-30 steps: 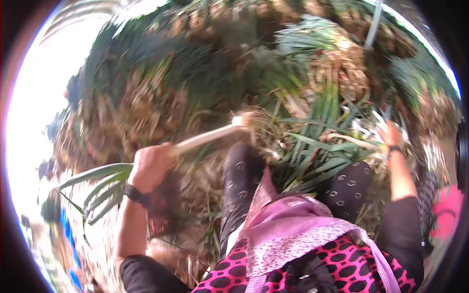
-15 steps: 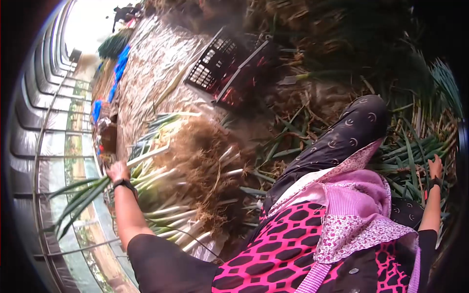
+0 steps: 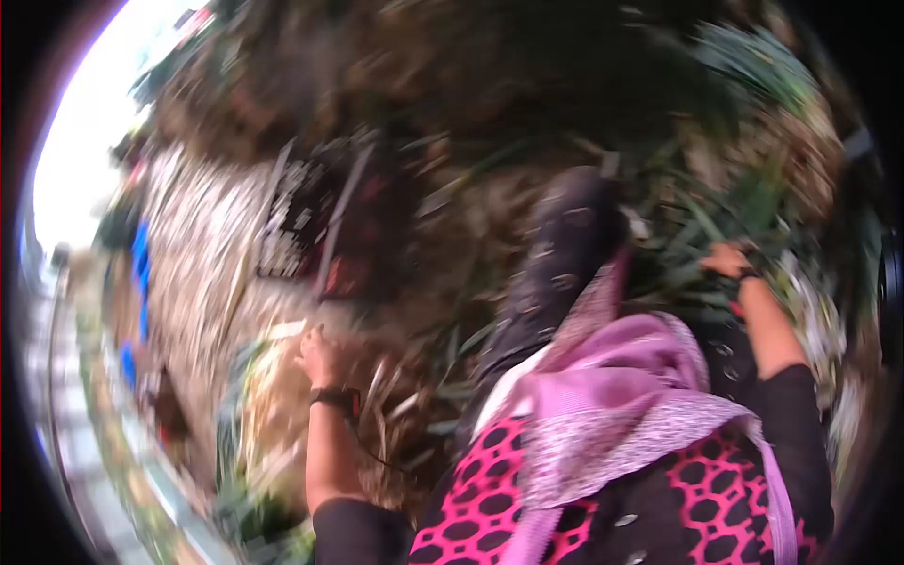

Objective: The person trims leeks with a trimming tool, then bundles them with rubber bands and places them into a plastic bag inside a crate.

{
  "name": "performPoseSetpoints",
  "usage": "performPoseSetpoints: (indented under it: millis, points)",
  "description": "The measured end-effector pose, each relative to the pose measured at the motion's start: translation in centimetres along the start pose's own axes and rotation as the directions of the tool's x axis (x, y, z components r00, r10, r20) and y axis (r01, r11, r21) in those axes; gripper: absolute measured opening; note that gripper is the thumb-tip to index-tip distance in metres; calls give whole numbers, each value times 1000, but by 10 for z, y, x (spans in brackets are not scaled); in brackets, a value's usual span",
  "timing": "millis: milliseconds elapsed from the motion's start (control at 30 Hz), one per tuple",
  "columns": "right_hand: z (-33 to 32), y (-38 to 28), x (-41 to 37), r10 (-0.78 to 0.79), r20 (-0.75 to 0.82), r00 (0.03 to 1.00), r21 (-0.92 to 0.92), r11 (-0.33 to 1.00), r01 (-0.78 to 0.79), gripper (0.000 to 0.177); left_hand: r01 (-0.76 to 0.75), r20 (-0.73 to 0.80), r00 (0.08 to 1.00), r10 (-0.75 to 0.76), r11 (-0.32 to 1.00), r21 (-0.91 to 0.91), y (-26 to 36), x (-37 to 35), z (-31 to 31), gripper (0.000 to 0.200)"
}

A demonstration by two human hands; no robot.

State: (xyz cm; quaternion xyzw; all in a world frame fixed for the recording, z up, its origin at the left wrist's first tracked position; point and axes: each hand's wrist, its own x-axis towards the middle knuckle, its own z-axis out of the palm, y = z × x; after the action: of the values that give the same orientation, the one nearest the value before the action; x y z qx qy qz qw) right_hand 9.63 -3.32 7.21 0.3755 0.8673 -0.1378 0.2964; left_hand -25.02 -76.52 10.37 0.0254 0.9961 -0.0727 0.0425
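My left hand, with a dark band at the wrist, is over the upper edge of a pile of long onions with white stems and brown roots. Its fingers look apart and no onion shows in its grasp, though motion smears them. A pale stem lies just beside the fingertips. On the other side, my right hand is among loose green onion leaves by my knee. Blur and leaves hide whether its fingers grip anything.
A dark slatted crate stands ahead on a shiny ground sheet. Heaps of onions lie at the far right. My bent leg is between my hands. Blue material lies along the left side.
My left hand has moved right and inward, away from the onion it held out to the left. My right hand has shifted up and inward among the leaves. The whole view has swung.
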Motion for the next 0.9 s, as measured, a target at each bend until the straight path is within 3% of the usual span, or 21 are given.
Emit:
performPoseSetpoints:
  millis: [67,100,133,167,233,267,300,333,367,400,433,467,500,533,567,600,633,700,767,833,900]
  points:
    - [52,1,14,-50,167,985,31,998,45,65,-348,-204,933,297,889,-298,120,43,-14,37]
    - [61,-15,-1,-153,198,968,16,988,153,59,-626,-405,773,488,688,-367,185,51,-42,38]
    - [107,-6,10,-138,1,990,132,982,137,53,-740,-533,668,520,540,-400,251,40,-85,40]
    - [96,-26,-12,-85,95,992,159,985,69,48,-838,-625,546,558,344,-424,305,27,-121,40]
    - [108,-41,-23,62,86,994,188,979,-78,47,-882,-690,429,583,105,-460,395,-18,-185,41]
    - [105,-46,-34,98,-44,994,118,989,-92,45,-864,-663,408,627,30,-503,436,-38,-206,39]
    - [97,-51,-43,140,-185,973,144,983,-114,36,-881,-682,317,659,-62,-469,472,-52,-215,38]
    - [97,-49,-42,135,-330,934,188,979,-75,29,-826,-634,301,713,-137,-546,510,-63,-210,36]
    - [97,-45,-42,136,-466,874,223,974,-33,23,-743,-502,337,797,-102,-661,543,-80,-202,35]
    - [90,-41,-44,157,-529,834,265,964,-13,21,-697,-477,285,831,-162,-699,587,-81,-160,35]
    - [80,-33,-46,182,-587,789,301,954,4,20,-704,-365,257,895,-86,-705,625,-89,-122,34]
    - [72,-20,-44,238,-585,775,391,920,13,20,-678,-147,241,959,58,-733,645,-106,-103,34]
    - [53,-9,-52,263,-494,829,409,911,-45,19,-665,-109,169,980,32,-746,669,-112,-57,34]
    - [56,7,-41,324,-572,754,457,889,-35,19,-714,52,130,990,130,-688,675,-130,-46,37]
    - [60,23,-31,382,-638,668,499,866,-18,19,-681,82,94,992,124,-721,690,-136,3,40]
    - [36,27,-40,428,-538,726,590,807,-39,21,-667,18,85,996,71,-741,692,-150,32,32]
    - [22,36,-40,471,-561,681,618,785,-33,21,-550,60,92,994,101,-829,696,-159,70,34]
    - [-3,65,-29,546,-585,600,690,723,15,21,-598,181,26,983,161,-785,689,-174,63,35]
    - [-8,91,-8,530,-648,546,652,758,38,21,-601,185,84,979,198,-774,693,-182,70,33]
    - [-8,112,18,387,-579,717,509,859,-52,39,-615,238,64,969,227,-755,697,-189,57,37]
    - [11,119,45,226,-641,734,257,964,-73,52,-636,304,29,952,252,-729,700,-201,59,43]
